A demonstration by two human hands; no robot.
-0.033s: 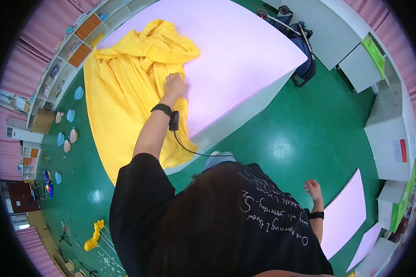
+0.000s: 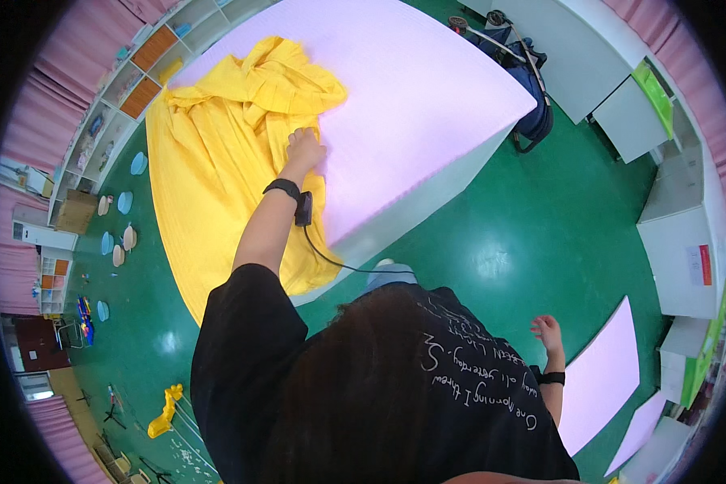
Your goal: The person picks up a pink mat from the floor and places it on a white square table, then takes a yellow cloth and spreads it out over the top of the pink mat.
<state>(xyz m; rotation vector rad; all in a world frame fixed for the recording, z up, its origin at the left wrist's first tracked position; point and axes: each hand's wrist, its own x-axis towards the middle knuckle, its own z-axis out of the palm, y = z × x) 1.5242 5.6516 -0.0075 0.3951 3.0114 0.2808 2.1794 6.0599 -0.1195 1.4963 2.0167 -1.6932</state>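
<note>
Though the yellow cloth [image 2: 218, 169] has shifted slightly, left hand [image 2: 305, 149] touches it (grip unclear) | right hand [image 2: 546, 332] empty | black T-shirt [image 2: 242, 347]: white lettering [image 2: 477, 367]

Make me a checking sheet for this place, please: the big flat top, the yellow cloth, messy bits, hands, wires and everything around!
Surface: pale pink top, partly covered by cloth.
Job's things: yellow cloth, bunched at its far end, draped over the top's left side.
Clutter: blue tubs and a brown box on the green floor.
Hands: left hand at the cloth's right edge, grip unclear; right hand out to the side, fingers loosely curled, nothing seen in it.
Cables: black cable from a wrist device towards the body.
Surroundings: pink curtains, shelves with orange panels.
</note>
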